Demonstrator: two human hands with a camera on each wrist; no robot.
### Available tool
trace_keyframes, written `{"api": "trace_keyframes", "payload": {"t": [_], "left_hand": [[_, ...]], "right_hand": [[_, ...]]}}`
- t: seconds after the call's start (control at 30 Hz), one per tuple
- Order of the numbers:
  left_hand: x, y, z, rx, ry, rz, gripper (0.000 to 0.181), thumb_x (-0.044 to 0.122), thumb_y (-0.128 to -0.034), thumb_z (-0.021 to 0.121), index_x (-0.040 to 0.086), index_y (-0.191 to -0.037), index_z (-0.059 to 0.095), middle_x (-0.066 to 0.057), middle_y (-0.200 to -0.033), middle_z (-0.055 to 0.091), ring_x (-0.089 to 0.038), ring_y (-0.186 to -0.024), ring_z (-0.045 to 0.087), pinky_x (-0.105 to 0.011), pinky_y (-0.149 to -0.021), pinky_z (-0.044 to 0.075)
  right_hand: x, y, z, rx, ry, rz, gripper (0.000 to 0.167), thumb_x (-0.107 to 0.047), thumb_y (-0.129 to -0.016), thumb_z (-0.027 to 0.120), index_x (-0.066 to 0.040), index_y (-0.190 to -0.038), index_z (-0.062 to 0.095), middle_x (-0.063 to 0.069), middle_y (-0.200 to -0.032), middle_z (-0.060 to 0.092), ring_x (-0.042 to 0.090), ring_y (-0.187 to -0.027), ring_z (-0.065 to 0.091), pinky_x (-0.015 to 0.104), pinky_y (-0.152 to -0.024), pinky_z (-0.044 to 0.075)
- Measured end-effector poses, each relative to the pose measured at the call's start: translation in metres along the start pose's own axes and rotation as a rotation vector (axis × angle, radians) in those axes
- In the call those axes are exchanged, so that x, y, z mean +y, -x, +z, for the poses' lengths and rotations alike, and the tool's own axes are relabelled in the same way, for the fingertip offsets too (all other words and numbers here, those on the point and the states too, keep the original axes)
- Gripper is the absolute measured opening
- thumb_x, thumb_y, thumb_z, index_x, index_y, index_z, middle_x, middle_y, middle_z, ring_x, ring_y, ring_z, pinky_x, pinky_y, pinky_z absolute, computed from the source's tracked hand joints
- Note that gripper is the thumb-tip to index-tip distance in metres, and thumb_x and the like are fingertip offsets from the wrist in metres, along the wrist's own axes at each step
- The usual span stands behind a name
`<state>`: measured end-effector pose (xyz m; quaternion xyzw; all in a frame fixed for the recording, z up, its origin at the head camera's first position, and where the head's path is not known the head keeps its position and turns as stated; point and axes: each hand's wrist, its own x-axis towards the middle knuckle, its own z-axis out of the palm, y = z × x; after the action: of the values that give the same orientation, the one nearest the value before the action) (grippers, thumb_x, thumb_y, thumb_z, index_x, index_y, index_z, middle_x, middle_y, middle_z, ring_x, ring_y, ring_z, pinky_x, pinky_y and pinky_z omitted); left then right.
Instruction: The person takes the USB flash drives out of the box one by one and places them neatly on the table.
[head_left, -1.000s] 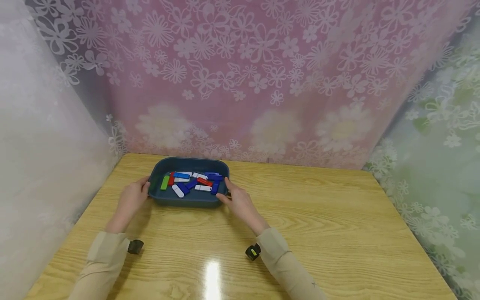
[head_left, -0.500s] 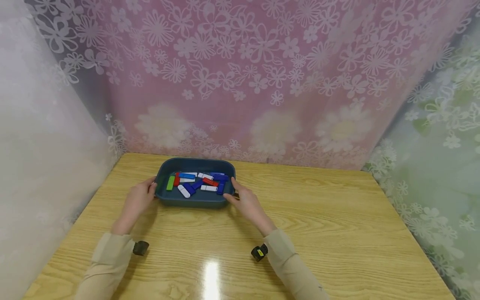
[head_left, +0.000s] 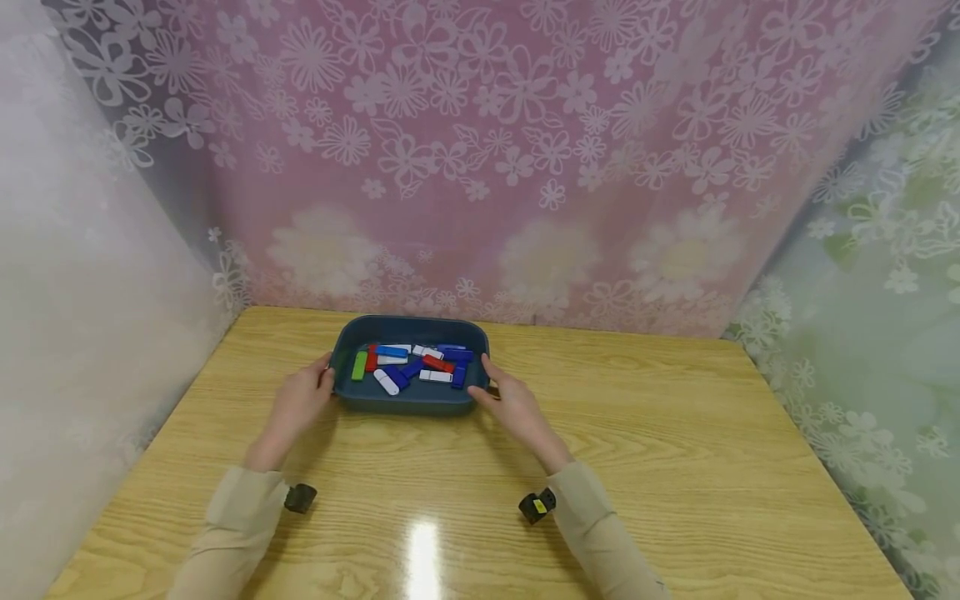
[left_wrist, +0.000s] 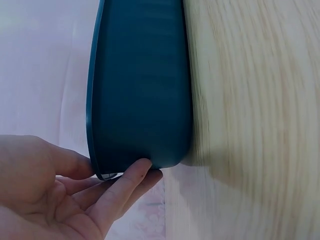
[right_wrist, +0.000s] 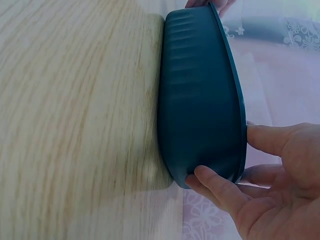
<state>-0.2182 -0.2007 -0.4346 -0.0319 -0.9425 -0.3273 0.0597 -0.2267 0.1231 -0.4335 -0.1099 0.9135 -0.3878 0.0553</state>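
Observation:
A dark teal plastic basin (head_left: 408,407) is at the back of the table, left of centre in the head view. Inside lie several USB sticks in white, blue, red and green, among them a green USB stick (head_left: 360,365) at the left end. My left hand (head_left: 300,402) grips the basin's left end, thumb at the rim and fingers under it in the left wrist view. At the other end, my right hand (head_left: 519,410) holds the rim the same way. Whether the basin's bottom touches the wood is hard to tell.
The light wooden table (head_left: 660,450) extends right and forward of the basin. A pink floral curtain (head_left: 480,167) hangs behind its back edge, with pale cloth on both sides. Each wrist wears a small black camera, such as the right one (head_left: 537,506).
Both hands have carried or slid the basin steadily to the right along the back of the table. The USB sticks keep their arrangement inside, and the grip is unchanged.

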Motion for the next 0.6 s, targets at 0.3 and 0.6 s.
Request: {"api": "trace_keyframes", "payload": {"t": [0.3, 0.6], "left_hand": [[0.008, 0.000, 0.008, -0.010, 0.009, -0.003, 0.046, 0.009, -0.1048, 0.047, -0.016, -0.143, 0.044, -0.030, -0.101, 0.070, -0.023, -0.059, 0.052, -0.033, -0.055, 0.040], [0.017, -0.001, 0.015, -0.012, 0.028, -0.007, 0.046, 0.010, -0.1048, 0.048, -0.015, -0.144, 0.044, -0.028, -0.094, 0.070, -0.020, -0.055, 0.047, -0.032, -0.053, 0.036]], "right_hand": [[0.008, 0.000, -0.005, 0.009, -0.005, 0.032, 0.066, -0.026, -0.103, 0.062, -0.007, -0.159, 0.031, 0.017, -0.159, 0.037, 0.036, -0.130, 0.056, 0.049, -0.106, 0.046], [0.011, 0.005, -0.015, 0.023, 0.008, 0.031, 0.065, -0.023, -0.102, 0.062, -0.004, -0.157, 0.032, 0.020, -0.157, 0.038, 0.038, -0.127, 0.059, 0.050, -0.104, 0.047]]}}
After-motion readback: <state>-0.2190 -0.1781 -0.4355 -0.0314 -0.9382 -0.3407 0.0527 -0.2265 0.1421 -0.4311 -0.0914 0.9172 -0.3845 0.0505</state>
